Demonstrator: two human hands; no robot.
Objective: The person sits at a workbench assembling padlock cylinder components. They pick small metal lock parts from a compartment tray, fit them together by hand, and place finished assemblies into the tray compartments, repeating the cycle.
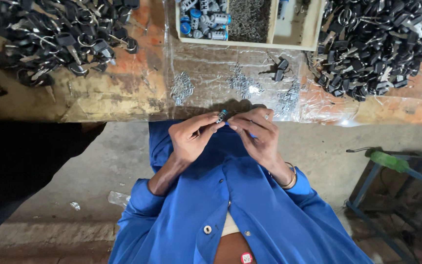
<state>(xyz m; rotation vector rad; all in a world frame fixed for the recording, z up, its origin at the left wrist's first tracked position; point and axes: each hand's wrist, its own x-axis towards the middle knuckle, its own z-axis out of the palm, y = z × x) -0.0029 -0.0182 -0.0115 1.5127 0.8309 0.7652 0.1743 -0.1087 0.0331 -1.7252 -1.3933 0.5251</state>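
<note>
A blue shirt fills the near view. Above it, the left hand and right hand pinch a small cylinder, mostly hidden by fingers, at the bench edge. A wooden tray beyond is cut off; black keys pile either side.

Both hands sit close together just off the near edge of the tabletop, the left hand and right hand nearly touching. Straight ahead lies a strip of clear plastic sheet dotted with small piles of metal parts, low enough to reach over. Beyond it the wooden tray blocks the way. Heaps of black keys crowd the left, and a second heap fills the right. The bare wood at near left is open.
</note>
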